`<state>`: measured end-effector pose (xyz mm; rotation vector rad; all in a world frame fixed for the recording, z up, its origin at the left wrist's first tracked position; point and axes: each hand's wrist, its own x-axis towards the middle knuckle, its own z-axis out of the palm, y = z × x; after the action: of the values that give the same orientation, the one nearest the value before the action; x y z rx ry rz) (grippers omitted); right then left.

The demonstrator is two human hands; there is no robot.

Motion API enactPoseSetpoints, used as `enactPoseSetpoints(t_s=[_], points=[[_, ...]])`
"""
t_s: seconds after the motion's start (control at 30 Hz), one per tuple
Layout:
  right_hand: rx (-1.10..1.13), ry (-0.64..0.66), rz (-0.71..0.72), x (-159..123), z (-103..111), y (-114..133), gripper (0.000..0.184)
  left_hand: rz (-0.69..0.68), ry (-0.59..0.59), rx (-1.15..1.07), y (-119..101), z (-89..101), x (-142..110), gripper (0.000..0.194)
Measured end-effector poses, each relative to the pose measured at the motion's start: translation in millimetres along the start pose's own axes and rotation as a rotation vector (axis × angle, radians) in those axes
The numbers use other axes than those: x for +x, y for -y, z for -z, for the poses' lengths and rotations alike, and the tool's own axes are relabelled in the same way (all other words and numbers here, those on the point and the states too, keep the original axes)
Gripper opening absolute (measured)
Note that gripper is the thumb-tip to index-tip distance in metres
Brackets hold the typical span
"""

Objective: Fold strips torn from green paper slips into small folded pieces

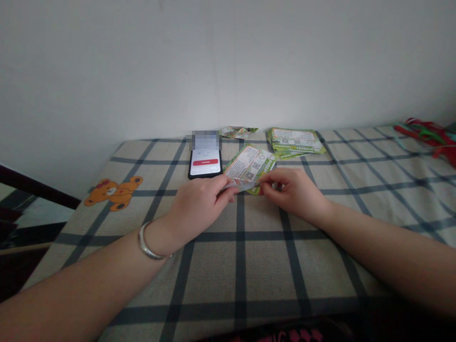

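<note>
Between both hands is a narrow piece of folded printed paper [245, 183], whitish with colored print. My left hand [203, 199], with a silver bangle on its wrist, is closed on the paper's left end. My right hand [290, 192] pinches the other end between thumb and fingers. Just behind the folded paper lies a flat green-and-white printed leaflet [251, 161], its near edge partly covered by the paper and fingers. A smartphone [204, 164] with a lit screen lies beyond my left hand.
Against the wall [228, 61] lie a crumpled or folded leaflet [239, 131] and, right of it, a stack of leaflets [295, 140]. A checked cloth [221, 270] covers the table. A bear picture [116, 194] is at left; red and green fabric [429, 137] lies far right.
</note>
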<state>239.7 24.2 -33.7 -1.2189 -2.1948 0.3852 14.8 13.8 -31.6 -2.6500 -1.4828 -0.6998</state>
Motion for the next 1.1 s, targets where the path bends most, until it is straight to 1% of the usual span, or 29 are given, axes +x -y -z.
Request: enactPoseSetpoints(t_s=[0.17,0.3,0.5,0.73,0.87,0.93,1.0,1.1], points=[[0.017,-0.019,-0.024,1,2,-1,0.017,0.055,0.045,-0.108,-1,0.9,1,0.016],[0.003,-0.036,-0.031,1,3,0,0.016,0.048,0.071,-0.131,-3,1.9,1,0.017],[0.018,-0.088,-0.001,2,1,-1,0.013,0.020,0.066,-0.281,-3,-0.7,1,0.020],[0.160,-0.063,0.013,4,-4,-3,0.015,-0.007,0.000,-0.246,-1,-3.1,-1,0.012],[0.163,0.007,0.067,2,-4,3,0.016,-0.045,-0.037,-0.270,-2,-2.4,0,0.011],[0.137,0.048,0.102,1,-4,7,0.016,-0.051,-0.032,-0.293,-2,-2.8,0,0.011],[0.107,0.066,0.109,1,-4,9,0.015,-0.028,-0.013,-0.323,-2,-3.7,0,0.012],[0.100,0.034,0.060,0,-5,8,0.014,0.019,-0.001,-0.402,-2,-5.4,0,0.013]])
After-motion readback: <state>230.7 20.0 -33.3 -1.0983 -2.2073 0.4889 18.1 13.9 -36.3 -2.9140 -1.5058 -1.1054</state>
